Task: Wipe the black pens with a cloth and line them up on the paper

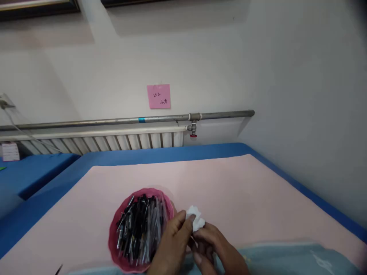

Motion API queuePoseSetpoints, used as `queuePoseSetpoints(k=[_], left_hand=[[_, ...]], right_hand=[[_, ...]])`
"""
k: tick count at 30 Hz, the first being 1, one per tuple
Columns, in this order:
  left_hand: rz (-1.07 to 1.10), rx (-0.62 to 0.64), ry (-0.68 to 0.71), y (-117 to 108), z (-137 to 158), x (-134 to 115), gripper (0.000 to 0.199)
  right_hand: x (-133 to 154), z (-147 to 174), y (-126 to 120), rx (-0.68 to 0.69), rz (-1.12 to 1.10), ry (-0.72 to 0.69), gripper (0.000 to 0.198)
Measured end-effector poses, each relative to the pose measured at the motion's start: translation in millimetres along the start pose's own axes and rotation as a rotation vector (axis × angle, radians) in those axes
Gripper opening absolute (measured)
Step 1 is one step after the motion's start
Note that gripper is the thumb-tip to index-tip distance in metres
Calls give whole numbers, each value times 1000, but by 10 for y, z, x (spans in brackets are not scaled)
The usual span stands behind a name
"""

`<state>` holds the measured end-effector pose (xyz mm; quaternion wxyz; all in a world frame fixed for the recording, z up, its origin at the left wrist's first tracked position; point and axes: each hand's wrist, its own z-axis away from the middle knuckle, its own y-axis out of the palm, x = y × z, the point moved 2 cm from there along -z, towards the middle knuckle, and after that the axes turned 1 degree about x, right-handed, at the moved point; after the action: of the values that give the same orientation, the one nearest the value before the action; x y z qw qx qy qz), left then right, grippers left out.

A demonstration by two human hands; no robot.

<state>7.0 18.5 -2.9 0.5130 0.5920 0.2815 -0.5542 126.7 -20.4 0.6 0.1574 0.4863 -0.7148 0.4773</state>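
A crumpled white tissue is pinched between the thumb and fingers of my left hand, just right of a pink basket. My right hand is close against the left one, its fingers curled below the tissue. Whether the right fingers hold something is hidden. The pink scalloped basket is filled with pens and pen parts, black ones on the left and clear tubes on the right.
A pink sheet covers the blue table. Light blue cloth lies along the near edge. A thin dark pen-like tip shows at lower left. Behind are a radiator, a pipe and a wall note.
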Motion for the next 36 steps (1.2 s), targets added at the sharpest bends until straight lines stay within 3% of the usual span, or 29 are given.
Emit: queuePoseSetpoints(k=[4,12,15,19,25,28,32,36], left_hand=[[-95,-64,47,-23,3,-17,38],[353,-101,-92,30,-4,35,34],[411,-104,-123,41,6,1,33],[314,-100,-97,46,31,-29,35],[-31,-133,-54,39,27,-12,43],[-27,-173,-67,32,19,-19,46],[219,-167,-159,57,43,-37,46],[347,-80,-181,115,79,-63,43]], right_hand=[[-24,28,25,16,61,-34,34],[-39,44,68,70,260,-225,30],[-16,24,-23,-1,244,-194,34],[-69,16,-81,-150,332,-67,40],[-246,95,206,-62,388,-162,49],[-268,125,287,-113,385,-182,49],[-142,84,182,-83,254,-153,47],[-80,-10,-17,-51,-158,110,32]])
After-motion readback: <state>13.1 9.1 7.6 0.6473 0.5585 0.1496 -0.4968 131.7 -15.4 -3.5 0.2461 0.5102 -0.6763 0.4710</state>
